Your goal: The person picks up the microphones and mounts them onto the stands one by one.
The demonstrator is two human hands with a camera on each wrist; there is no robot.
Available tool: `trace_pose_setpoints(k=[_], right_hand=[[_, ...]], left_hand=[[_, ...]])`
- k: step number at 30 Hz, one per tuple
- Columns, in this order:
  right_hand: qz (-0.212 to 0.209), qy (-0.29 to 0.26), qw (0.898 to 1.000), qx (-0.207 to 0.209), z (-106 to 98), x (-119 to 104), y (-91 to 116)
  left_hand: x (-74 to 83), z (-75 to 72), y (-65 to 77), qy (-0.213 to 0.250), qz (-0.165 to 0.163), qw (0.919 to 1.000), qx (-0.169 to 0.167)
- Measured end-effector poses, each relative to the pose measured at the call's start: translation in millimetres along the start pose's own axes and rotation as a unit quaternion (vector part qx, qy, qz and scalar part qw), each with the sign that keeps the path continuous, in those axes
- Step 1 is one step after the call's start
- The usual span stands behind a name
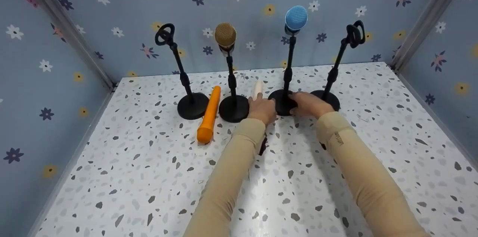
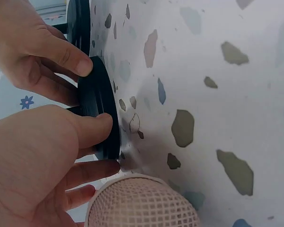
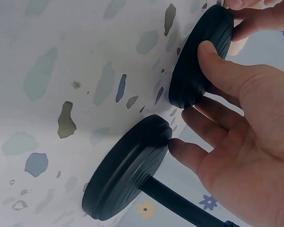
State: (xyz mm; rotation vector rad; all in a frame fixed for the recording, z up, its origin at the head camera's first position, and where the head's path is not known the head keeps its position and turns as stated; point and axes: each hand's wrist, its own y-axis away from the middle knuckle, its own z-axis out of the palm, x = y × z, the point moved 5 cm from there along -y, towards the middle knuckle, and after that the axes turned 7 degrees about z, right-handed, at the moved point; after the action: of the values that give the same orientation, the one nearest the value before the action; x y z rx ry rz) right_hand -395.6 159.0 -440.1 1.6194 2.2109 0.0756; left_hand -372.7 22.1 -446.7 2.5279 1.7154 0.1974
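Left hand (image 1: 262,110) and right hand (image 1: 309,104) pinched the base (image 1: 278,104) of the stand (image 1: 288,74).
Slim, black and topped with a blue mic (image 1: 297,17), it stood upright on a white, grey-flecked table (image 1: 149,169) within flowered blue walls (image 1: 257,9).

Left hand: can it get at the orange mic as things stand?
Probably yes, if the left hand lets go of the blue mic stand. The gold mic stand is between, but the orange mic extends nearer the camera, so the way round the front looks free.
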Motion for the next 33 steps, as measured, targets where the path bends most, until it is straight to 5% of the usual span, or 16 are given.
trace_pose_setpoints(k=[33], right_hand=[[-0.026, -0.014, 0.999, 0.014, 2.5, 2.3, 1.1]], left_hand=[[-4.9, -1.3, 3.4, 0.011, 0.027, 0.9996, 0.001]])
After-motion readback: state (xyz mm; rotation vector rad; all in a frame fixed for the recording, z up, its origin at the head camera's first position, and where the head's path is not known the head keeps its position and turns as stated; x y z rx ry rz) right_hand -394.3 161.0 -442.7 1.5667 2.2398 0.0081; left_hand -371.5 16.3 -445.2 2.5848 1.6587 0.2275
